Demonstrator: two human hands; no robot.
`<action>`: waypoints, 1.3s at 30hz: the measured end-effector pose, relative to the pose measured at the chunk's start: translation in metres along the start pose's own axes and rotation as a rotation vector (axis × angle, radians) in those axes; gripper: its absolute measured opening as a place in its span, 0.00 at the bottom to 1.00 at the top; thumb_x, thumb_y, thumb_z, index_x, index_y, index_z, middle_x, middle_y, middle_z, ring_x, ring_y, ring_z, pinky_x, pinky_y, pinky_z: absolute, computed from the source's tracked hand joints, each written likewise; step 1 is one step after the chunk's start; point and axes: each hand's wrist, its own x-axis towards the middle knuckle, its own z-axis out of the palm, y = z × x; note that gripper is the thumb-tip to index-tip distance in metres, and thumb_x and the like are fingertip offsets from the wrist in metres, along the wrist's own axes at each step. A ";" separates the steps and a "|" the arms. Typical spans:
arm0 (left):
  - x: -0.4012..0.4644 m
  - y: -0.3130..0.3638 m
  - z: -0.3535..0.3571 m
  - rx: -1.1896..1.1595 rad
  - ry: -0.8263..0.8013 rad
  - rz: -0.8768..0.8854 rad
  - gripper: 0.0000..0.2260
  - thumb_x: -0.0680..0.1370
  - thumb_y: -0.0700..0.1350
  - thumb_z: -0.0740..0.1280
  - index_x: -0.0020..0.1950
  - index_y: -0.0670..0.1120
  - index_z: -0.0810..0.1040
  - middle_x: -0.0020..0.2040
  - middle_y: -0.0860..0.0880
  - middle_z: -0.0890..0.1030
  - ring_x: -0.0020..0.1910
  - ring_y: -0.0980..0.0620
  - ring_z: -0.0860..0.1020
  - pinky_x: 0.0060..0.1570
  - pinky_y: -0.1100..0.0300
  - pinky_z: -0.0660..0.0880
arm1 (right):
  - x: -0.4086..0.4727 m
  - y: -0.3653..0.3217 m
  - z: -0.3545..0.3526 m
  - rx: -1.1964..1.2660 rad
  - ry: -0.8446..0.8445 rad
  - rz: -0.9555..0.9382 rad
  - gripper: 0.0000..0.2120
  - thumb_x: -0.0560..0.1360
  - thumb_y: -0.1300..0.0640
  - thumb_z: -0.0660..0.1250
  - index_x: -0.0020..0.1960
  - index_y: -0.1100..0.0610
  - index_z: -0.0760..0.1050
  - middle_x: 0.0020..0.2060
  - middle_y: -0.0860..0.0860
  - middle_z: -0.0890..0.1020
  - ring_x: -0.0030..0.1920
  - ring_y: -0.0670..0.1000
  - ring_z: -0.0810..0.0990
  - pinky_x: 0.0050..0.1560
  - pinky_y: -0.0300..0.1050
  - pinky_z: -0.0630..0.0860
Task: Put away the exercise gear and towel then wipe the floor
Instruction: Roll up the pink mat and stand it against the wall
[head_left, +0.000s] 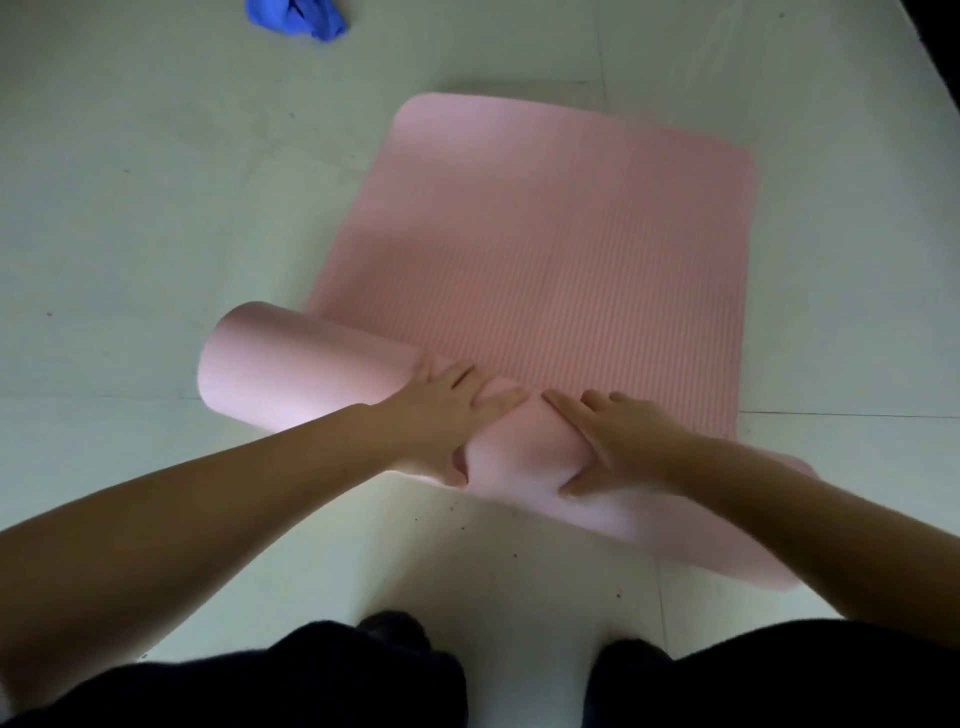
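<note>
Underfoot, the pale tiled floor (156, 208) fills the view, with thin joint lines running across it and a few dark specks near the person's legs. Spread over it, ahead of both hands, lies the pink exercise mat (545, 234), its ribbed face up and its far rounded corners flat on the tiles. The near end of the mat is rolled into a thick tube (291, 374) that runs across under the hands and sticks out well past the left hand on one side and past the right hand on the other, where it looks looser and wider. The person's dark trousers (311, 686) show at the bottom edge, closer to the camera than the hands, with bare floor between the two legs.

The left hand (447, 415) lies on top of the roll with fingers straight and spread, palm pressing down, thumb down at the near side of the tube. The right hand (618, 436) sits just beside it, fingers likewise extended flat over the roll and the thumb pressed into the near side, denting the soft foam. The fingertips of the two hands nearly meet.

Far beyond the left hand, at the top edge, a crumpled blue towel (301, 18) lies on the floor, well apart from the mat.
</note>
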 end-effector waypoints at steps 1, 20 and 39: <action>0.001 0.004 -0.002 0.017 0.015 -0.020 0.51 0.69 0.64 0.67 0.75 0.54 0.32 0.76 0.42 0.47 0.74 0.39 0.49 0.68 0.33 0.52 | 0.008 0.011 -0.005 0.105 -0.045 0.019 0.51 0.66 0.34 0.70 0.77 0.47 0.44 0.66 0.54 0.69 0.62 0.58 0.72 0.61 0.49 0.69; 0.088 -0.062 -0.062 -0.253 0.449 -0.238 0.42 0.73 0.63 0.65 0.78 0.47 0.49 0.77 0.42 0.55 0.75 0.43 0.54 0.71 0.39 0.51 | 0.028 0.029 -0.016 -0.008 0.243 0.284 0.54 0.70 0.31 0.62 0.74 0.52 0.26 0.75 0.59 0.33 0.75 0.60 0.34 0.71 0.69 0.40; 0.046 -0.014 -0.033 0.116 0.220 -0.128 0.44 0.66 0.67 0.67 0.73 0.49 0.53 0.63 0.44 0.69 0.58 0.44 0.67 0.61 0.48 0.65 | 0.010 0.052 -0.011 -0.041 0.302 0.073 0.44 0.70 0.40 0.67 0.77 0.50 0.48 0.64 0.53 0.71 0.60 0.55 0.72 0.64 0.52 0.67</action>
